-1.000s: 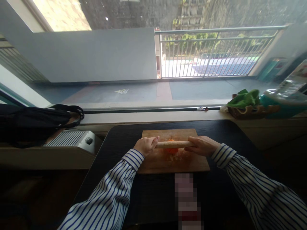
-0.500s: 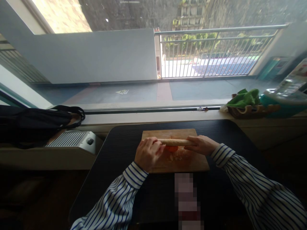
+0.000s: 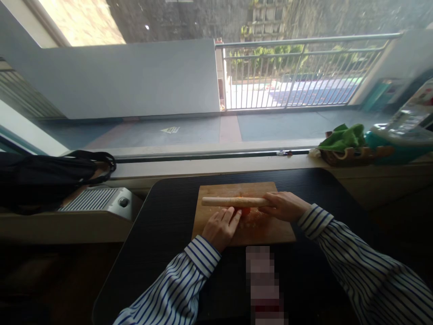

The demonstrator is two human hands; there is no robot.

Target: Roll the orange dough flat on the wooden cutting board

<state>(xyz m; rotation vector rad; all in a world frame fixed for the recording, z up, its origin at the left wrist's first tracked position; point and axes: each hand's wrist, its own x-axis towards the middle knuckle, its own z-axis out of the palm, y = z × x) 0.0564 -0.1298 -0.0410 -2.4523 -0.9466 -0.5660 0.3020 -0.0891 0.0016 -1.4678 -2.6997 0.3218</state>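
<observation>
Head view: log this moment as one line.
right hand: holding rolling pin by one end; left hand: beside orange lump, contact unclear; cutting board: on black table

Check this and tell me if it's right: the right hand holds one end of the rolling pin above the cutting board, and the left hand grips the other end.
Not quite: the left hand isn't gripping the other end. The head view shows that end free, with the left fingers extended close by the orange lump. The rest stands.

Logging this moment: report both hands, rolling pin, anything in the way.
Right hand grips rolling pin at right end. Left hand open at orange lump, contact unclear. Pin over wooden cutting board, partly hiding lump.
</observation>
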